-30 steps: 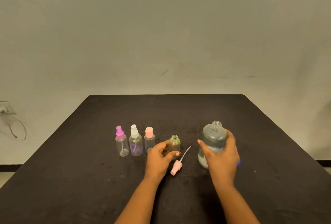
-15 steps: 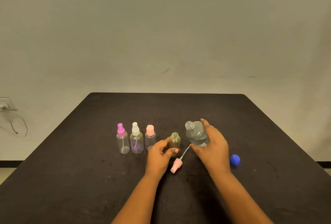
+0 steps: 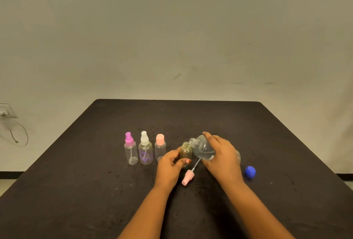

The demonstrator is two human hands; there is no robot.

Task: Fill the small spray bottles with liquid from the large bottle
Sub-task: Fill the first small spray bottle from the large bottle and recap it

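Observation:
My right hand (image 3: 221, 157) grips the large clear bottle (image 3: 202, 148), tipped far to the left, its open neck just right of and level with the mouth of a small yellowish open bottle (image 3: 186, 152). My left hand (image 3: 170, 166) holds that small bottle upright on the black table (image 3: 267, 133). To the left stand three small capped spray bottles: one with a magenta top (image 3: 130, 152), one with a white top (image 3: 145, 152), one with a peach cap (image 3: 160, 148). A pink spray head (image 3: 188, 176) with its tube lies in front between my hands.
The large bottle's blue cap (image 3: 249, 171) lies on the table to the right of my right wrist. A pale wall rises behind the table. A wall socket with a looped cable (image 3: 11, 124) is at the far left.
My right hand lifted the large bottle off the table, carried it left and tipped it toward the small open bottle. The blue cap came into view. My left hand stayed put.

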